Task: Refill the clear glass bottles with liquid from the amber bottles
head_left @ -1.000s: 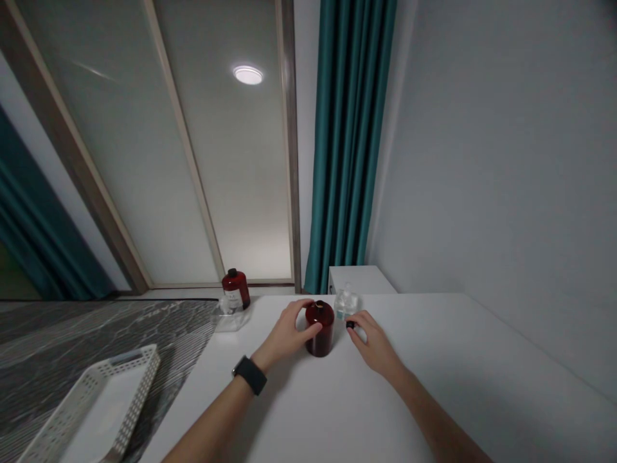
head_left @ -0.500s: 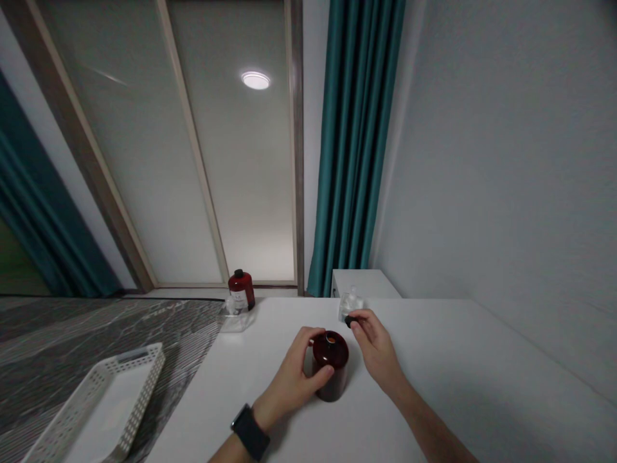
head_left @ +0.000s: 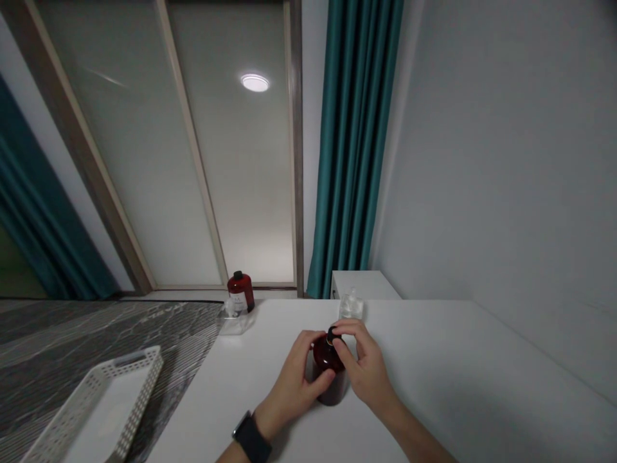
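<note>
A dark red-brown bottle [head_left: 332,389] stands upright on the white table. Wrapped around its left side and shoulder is my left hand [head_left: 299,379], with a black watch on the wrist. My right hand [head_left: 364,363] pinches a small black cap [head_left: 331,334] at the bottle's neck. Whether the cap is threaded on or only resting there I cannot tell. Just behind my right hand sits a clear glass-like container [head_left: 351,305]. My fingers hide part of the bottle's front and right side.
A second red bottle [head_left: 241,289] with a black cap and white label stands at the table's far left corner, beside clear plastic packaging [head_left: 235,321]. Below left lies a white perforated basket [head_left: 153,373]. A white cabinet [head_left: 359,283] adjoins the table's far edge.
My right hand has brought the black cap left and down onto the bottle's neck, which was open before. My left hand keeps its hold on the bottle.
</note>
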`<action>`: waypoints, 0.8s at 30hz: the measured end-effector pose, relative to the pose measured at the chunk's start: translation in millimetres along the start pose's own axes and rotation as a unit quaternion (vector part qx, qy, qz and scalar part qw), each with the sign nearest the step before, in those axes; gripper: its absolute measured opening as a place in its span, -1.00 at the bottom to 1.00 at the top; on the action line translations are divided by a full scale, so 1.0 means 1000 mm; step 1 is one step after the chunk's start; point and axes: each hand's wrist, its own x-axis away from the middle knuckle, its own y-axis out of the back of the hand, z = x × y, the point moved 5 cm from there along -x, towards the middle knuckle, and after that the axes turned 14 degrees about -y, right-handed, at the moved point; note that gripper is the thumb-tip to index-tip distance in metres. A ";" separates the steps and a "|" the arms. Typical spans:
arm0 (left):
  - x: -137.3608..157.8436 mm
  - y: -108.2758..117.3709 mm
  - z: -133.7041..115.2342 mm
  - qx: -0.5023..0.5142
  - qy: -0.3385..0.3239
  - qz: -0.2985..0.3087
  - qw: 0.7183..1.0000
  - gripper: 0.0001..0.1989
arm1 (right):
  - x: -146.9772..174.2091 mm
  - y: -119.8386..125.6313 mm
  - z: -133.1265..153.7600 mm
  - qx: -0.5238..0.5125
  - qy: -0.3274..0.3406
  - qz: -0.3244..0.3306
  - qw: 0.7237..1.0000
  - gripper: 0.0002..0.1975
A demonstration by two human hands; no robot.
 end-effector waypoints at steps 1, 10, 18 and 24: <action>0.000 0.000 0.000 0.000 0.000 0.000 1.000 -0.50 | 0.001 -0.001 -0.002 0.007 -0.001 0.002 1.000 -0.87; -0.001 0.001 -0.001 0.001 0.011 -0.001 1.000 -0.47 | 0.011 -0.007 -0.008 0.027 -0.017 -0.002 0.999 -0.92; -0.001 0.001 -0.002 0.019 0.017 -0.001 1.000 -0.48 | 0.006 -0.003 -0.004 0.029 -0.005 0.052 0.998 -0.87; -0.001 0.001 0.000 0.019 0.025 -0.005 0.999 -0.50 | 0.007 -0.003 -0.004 0.044 -0.003 0.008 0.999 -0.89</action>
